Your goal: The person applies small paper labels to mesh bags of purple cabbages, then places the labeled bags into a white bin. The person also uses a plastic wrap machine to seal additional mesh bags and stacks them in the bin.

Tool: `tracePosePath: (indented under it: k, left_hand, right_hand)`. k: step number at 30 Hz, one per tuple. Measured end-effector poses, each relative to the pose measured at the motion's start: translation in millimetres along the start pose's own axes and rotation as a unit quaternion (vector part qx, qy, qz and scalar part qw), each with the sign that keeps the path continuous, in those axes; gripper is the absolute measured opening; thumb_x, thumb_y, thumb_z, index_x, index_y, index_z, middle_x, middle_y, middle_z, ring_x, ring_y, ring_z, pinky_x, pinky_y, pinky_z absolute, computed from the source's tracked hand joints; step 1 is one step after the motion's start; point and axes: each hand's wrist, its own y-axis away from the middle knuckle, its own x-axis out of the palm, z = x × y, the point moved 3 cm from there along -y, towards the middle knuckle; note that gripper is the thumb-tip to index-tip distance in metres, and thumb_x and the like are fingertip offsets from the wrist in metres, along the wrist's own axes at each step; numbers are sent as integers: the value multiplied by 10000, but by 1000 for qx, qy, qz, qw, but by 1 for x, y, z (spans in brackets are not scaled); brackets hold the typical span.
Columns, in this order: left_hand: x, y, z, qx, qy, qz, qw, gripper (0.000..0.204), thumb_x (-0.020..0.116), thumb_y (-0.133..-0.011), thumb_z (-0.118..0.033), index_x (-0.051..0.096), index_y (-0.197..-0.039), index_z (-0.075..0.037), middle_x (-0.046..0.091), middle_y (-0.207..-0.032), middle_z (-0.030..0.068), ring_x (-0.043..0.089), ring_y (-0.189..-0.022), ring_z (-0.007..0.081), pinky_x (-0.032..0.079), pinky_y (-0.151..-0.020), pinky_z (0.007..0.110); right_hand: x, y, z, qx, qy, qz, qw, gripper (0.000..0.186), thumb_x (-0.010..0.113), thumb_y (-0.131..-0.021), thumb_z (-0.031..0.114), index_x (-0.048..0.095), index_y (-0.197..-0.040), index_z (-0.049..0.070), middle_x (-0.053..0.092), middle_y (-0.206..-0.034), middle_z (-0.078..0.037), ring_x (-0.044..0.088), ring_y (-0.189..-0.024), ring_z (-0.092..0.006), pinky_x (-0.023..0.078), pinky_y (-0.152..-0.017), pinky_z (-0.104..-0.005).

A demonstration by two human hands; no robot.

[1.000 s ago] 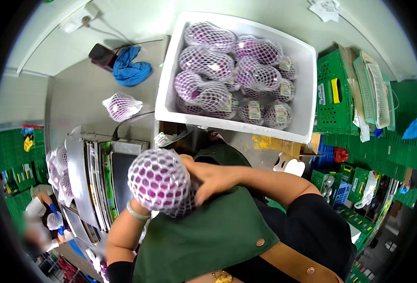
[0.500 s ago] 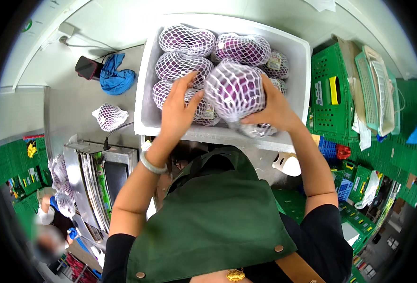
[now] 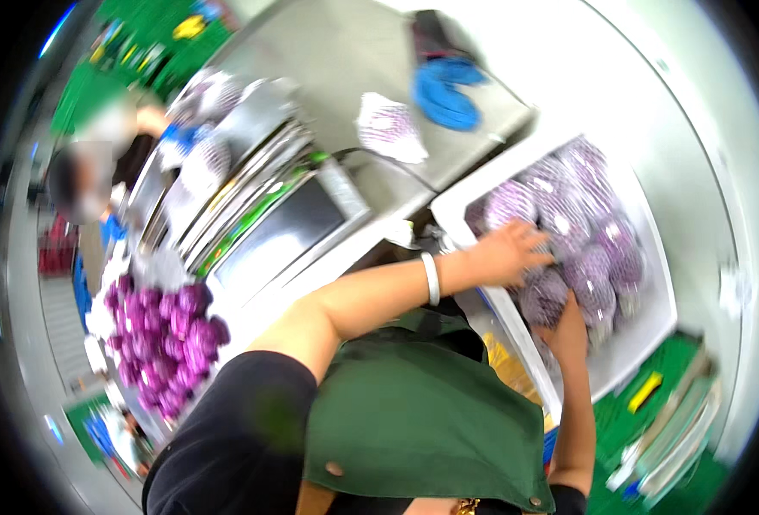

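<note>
A white foam crate [image 3: 664, 292] at the right is filled with several purple heads that look like red cabbages, each in a white foam net. My left hand [image 3: 510, 254] reaches over its near wall, fingers spread, resting among the netted heads beside one netted red cabbage [image 3: 511, 204]. Lower down, my right hand [image 3: 566, 333] is inside the crate, thumb and fingers around the near side of another netted red cabbage [image 3: 544, 297]. Part of the fingers is hidden, and the picture is smeared by motion.
Left of the crate, a metal bench [image 3: 345, 60] carries an empty-looking foam net [image 3: 391, 127], a blue cloth [image 3: 444, 93] and a metal machine with a dark panel [image 3: 285, 232]. Bare purple heads [image 3: 165, 343] are piled further left. Another person with a blue glove [image 3: 178, 137] works beyond. Green crates [image 3: 654, 386] stand at the lower right.
My view has swung left, so the crate now appears further right and tilted. The netted red cabbage my right hand held up above the others is now down in the crate.
</note>
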Motion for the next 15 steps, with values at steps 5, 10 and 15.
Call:
tracePosePath:
  k: [5, 10, 15]
  left_hand:
    - [-110, 188, 12, -171, 122, -199, 957, 482, 733, -848, -217, 579, -1288, -95, 577, -1316, 146, 597, -1149, 341, 514, -941, 443]
    - [-164, 476, 58, -494, 107, -466, 727, 174, 646, -947, -174, 705, -1030, -33, 701, -887, 97, 655, -753, 187, 521, -701, 298]
    - [-205, 650, 80, -676, -189, -448, 554, 257, 697, -903, -290, 741, -916, -38, 684, -808, 136, 618, -723, 295, 483, -663, 375]
  right_hand:
    - [-47, -8, 105, -49, 130, -118, 983, 586, 770, -790, 123, 534, -1305, -27, 636, -1204, -206, 603, -1119, -367, 484, -949, -424]
    - [-7, -31, 362, -318, -265, 41, 909, 328, 720, -847, 78, 639, -1150, -18, 681, -1099, -168, 662, -1017, -296, 506, -893, -365]
    - [78, -103, 538, -421, -271, 30, 865, 312, 707, -880, 206, 651, -1103, -5, 644, -1123, -151, 623, -1061, -324, 483, -921, -381]
